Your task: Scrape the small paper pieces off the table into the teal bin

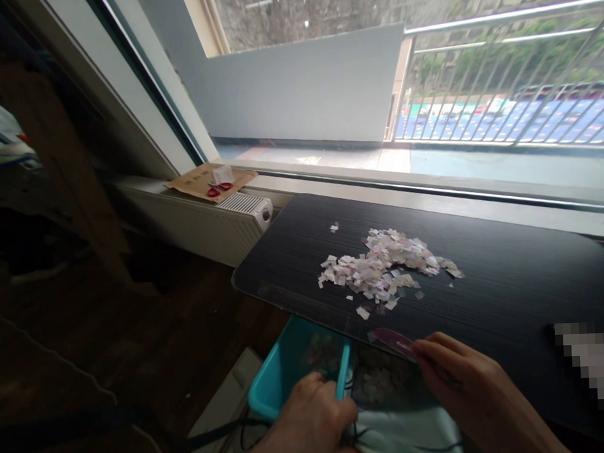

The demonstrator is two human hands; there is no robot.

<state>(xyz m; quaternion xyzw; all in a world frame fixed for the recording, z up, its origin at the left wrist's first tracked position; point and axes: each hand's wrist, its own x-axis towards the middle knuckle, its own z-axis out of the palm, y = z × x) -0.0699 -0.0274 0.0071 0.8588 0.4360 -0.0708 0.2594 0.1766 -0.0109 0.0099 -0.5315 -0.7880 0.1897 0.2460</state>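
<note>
My left hand is closed on the rim of a teal plastic bin below the table's front edge. Small paper bits lie inside the bin. My right hand grips a flat, pinkish strip with a rounded end, whose exact kind I cannot tell. The strip lies along the front edge of the black table, with one small scrap at its tip. Behind it on the tabletop is a loose pile of small, pale paper pieces, with a few stray pieces around it.
Beside the bin is a pale, whitish container or bag with dark cords. A radiator at the left carries a brown envelope and red-handled scissors. A blurred-out object lies at the table's right. A window runs behind.
</note>
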